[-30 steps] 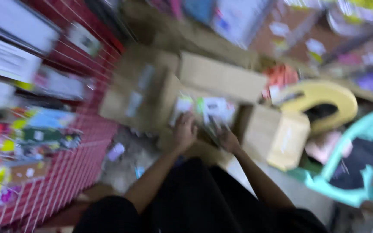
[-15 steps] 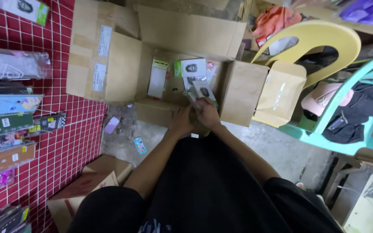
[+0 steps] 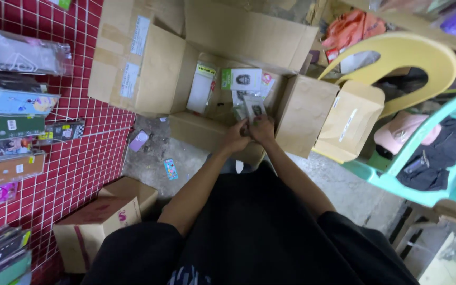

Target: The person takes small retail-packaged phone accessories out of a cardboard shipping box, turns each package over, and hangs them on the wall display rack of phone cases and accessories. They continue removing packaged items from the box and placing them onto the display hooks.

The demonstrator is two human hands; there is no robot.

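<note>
Both hands meet over the near edge of an open cardboard box [image 3: 222,68], fingers curled around a small stack of clear flat packets [image 3: 253,108]. The left hand [image 3: 237,138] grips the stack from its lower left side, closed on it; the right hand [image 3: 263,128] holds it from the lower right, thumb and fingers wrapped round the packets' bottom end. The 2 hands touch each other, and the stack stands up between them, tilted slightly away from the person.

Just beyond the hands, inside the box, lie more packets: a white card with a green strip [image 3: 243,79] directly ahead, and a long clear sleeve [image 3: 202,87] ahead and to the left. The box's flaps spread out on all sides, the left one [image 3: 138,68] carrying white labels.

To the right of the right hand sits a smaller closed carton [image 3: 350,119], and further right a yellow plastic chair [image 3: 397,66] and a turquoise chair [image 3: 423,158] with dark clothing on its seat. Left of the left hand, on the grey floor, lie a lilac phone case [image 3: 139,140] and a small blue packet [image 3: 171,169]. Well to the left, a red grid wall [image 3: 80,163] holds hanging phone cases. Near the person's left elbow stands a small brown box [image 3: 101,221].
</note>
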